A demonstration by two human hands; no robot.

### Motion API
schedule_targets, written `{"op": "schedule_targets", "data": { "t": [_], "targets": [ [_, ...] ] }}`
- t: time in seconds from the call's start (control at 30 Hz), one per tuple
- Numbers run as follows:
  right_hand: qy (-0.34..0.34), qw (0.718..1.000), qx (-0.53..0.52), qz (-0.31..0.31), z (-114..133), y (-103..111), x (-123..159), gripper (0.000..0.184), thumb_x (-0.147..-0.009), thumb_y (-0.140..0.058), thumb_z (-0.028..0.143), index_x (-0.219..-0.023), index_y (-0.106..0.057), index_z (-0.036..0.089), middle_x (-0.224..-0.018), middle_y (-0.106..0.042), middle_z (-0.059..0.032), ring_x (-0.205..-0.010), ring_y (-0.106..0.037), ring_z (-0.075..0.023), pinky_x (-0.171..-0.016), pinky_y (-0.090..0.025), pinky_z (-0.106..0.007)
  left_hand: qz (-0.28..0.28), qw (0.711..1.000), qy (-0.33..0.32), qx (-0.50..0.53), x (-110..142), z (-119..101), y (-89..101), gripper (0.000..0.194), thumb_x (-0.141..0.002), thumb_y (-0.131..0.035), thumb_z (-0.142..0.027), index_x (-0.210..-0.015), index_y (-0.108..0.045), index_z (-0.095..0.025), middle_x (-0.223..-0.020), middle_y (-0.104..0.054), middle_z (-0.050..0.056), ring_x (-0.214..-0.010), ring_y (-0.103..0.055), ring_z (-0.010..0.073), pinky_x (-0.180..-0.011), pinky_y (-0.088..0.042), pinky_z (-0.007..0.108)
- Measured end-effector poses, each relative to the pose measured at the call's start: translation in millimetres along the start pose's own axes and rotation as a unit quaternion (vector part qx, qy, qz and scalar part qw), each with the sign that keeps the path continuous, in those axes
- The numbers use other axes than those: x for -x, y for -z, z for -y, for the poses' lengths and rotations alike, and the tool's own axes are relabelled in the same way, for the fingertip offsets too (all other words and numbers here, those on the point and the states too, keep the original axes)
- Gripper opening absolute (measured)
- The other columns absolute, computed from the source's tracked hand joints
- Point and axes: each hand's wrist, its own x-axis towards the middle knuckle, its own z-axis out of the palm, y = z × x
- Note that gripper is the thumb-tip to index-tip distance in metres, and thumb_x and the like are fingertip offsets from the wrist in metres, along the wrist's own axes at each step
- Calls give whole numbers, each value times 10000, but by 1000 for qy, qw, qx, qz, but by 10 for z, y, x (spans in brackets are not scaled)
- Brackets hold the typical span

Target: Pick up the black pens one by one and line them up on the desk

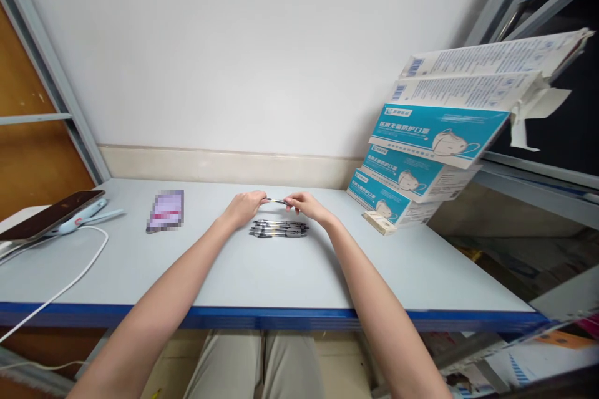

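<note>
Between my two hands is a dark, slim pen (276, 201), level and crosswise, just beyond a row of pens. My left hand (244, 207) is closed on its left end, and the fingertips of my right hand (303, 206) pinch its right end. Nearer to me, several black and clear pens (278, 229) lie side by side on the grey tabletop (281, 274), all pointing left to right. The ends of the held pen are partly hidden by my fingers.
At the right stand stacked blue and white mask boxes (421, 128), with a small cream box (379, 222) in front. To the left lie a pixelated purple item (166, 210), a phone (56, 215) on a light blue holder (82, 218), and a white cable (88, 265). A wall (243, 62) closes the back.
</note>
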Motion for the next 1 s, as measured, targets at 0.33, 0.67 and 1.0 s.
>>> {"op": "schedule_targets", "data": {
  "t": [0.33, 0.67, 1.0],
  "targets": [
    [30, 994, 91, -44, -44, 0, -3, 210, -780, -554, 279, -929, -651, 167, -865, -663, -50, -752, -566, -141, -706, -444, -259, 14, 1000, 8, 6, 7, -11, 18, 338, -919, -271, -386, -916, -555, -205, -887, -648, 54, -778, -596, 175, -634, -360, 248],
    [42, 986, 150, -61, 15, -14, 18, 216, -774, -557, 251, -954, -666, 203, -907, -677, -29, -746, -569, -140, -728, -425, -263, 11, 999, 19, 31, 7, -10, -14, 344, -916, -268, -378, -892, -567, -210, -858, -654, 51, -771, -595, 182, -627, -357, 250],
    [23, 974, 198, -106, -11, 7, 28, 169, -748, -585, 236, -890, -677, 234, -880, -678, 0, -758, -566, -159, -705, -405, -267, 26, 998, 43, 37, 13, -14, 34, 296, -903, -282, -304, -854, -559, -214, -827, -658, 41, -756, -587, 173, -632, -352, 246]
  ]
}}
